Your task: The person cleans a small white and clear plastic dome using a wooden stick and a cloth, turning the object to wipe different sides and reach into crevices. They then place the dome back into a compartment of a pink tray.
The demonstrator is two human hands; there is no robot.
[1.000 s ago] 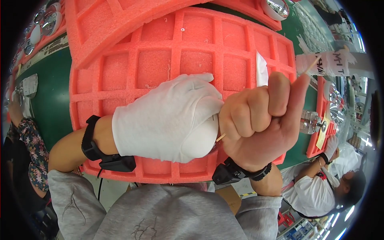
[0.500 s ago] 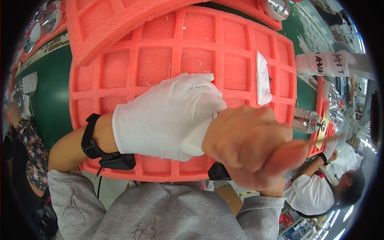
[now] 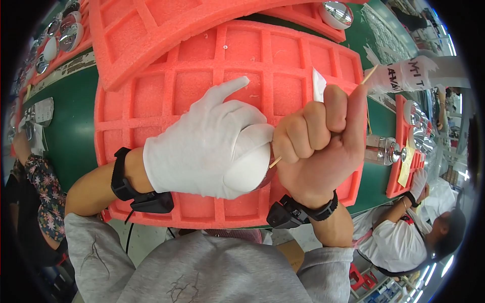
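My left hand [image 3: 207, 141], in a white glove, is closed around a smooth white rounded piece [image 3: 245, 174] with a shiny edge on its right side; its index finger points outward. Beside it my bare right hand [image 3: 318, 136] is curled into a fist with the thumb up. A thin wooden stick [image 3: 370, 74] juts out past the thumb tip. Another stick end [image 3: 275, 162] shows under the curled fingers, close to the white piece; I cannot tell whether both ends belong to one stick. Both hands are above a red foam tray [image 3: 298, 38] with square compartments.
Another red foam tray [image 3: 121, 50] overlaps the far left. A white paper slip [image 3: 319, 85] lies on the near tray. A glass bottle [image 3: 381, 150] stands right, on the green table [image 3: 70, 121]. Mirrored domes [image 3: 337, 15] sit around; co-workers [image 3: 394, 237] work on both sides.
My right hand has turned and drawn back, so its fingers and the stick show more plainly. My left index finger has stretched out, and the white piece shows more of its shiny side.
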